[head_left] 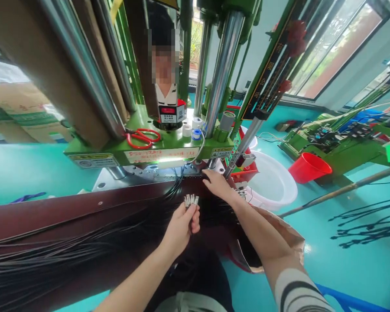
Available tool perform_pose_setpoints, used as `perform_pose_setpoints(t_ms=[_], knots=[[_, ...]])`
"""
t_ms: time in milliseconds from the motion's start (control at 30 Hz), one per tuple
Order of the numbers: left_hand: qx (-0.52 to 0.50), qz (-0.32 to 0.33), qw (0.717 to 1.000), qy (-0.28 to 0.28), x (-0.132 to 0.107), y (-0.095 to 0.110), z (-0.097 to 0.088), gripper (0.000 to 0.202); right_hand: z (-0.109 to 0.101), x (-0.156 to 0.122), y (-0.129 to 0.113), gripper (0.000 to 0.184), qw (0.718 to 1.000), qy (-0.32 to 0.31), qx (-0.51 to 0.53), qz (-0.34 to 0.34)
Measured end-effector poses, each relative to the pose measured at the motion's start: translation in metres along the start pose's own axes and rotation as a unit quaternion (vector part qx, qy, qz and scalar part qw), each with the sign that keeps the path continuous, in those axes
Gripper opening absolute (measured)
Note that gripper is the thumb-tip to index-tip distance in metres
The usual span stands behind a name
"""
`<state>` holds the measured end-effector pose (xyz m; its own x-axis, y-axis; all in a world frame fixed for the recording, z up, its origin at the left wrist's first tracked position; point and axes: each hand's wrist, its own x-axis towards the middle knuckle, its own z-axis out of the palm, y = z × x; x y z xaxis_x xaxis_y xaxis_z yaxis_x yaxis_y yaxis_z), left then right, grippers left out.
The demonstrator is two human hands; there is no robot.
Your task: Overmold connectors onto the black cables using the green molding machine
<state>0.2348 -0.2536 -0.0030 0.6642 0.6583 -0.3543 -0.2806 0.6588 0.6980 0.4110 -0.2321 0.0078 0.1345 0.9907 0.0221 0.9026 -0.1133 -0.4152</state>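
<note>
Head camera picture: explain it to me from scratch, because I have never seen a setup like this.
There is no robot here: the camera sits on a person's head and looks forward and down over their own bare hands. Ahead stands a green machine with thick, shiny columns. On its ledge lie red-handled scissors; further right are a white roll and a blue roll. The brown work surface carries many thin black cables. The left hand grips a cluster of small silvery metal ends. The right hand reaches in under the ledge; whether it holds anything is unclear.
</note>
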Motion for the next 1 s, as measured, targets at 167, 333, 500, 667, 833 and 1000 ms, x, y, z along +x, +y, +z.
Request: perform_pose_setpoints(t_ms=[167,333,500,667,833,1000], knots=[[0.02,0.031,0.999,0.004,0.005,0.001,-0.012,0.032,0.007,0.025,-0.01,0.032,0.994,-0.044,-0.104,0.012],[0.09,0.036,0.995,-0.028,-0.002,-0.011,-0.017,0.031,-0.014,-0.016,-0.019,0.013,0.99,-0.121,-0.062,0.023],[0.17,-0.005,0.983,-0.067,-0.013,-0.023,-0.016,0.031,-0.016,-0.094,-0.015,0.034,0.928,-0.144,0.296,0.175],[0.184,-0.068,0.978,-0.077,-0.01,-0.025,0.0,0.033,0.02,-0.134,-0.023,0.043,0.737,0.015,0.642,0.211],[0.19,-0.082,0.977,-0.058,-0.001,-0.026,0.013,0.037,0.039,-0.134,-0.028,0.049,0.686,0.097,0.695,0.191],[0.177,-0.1,0.977,-0.058,0.001,-0.026,0.014,0.038,0.041,-0.136,-0.027,0.047,0.691,0.111,0.69,0.186]])
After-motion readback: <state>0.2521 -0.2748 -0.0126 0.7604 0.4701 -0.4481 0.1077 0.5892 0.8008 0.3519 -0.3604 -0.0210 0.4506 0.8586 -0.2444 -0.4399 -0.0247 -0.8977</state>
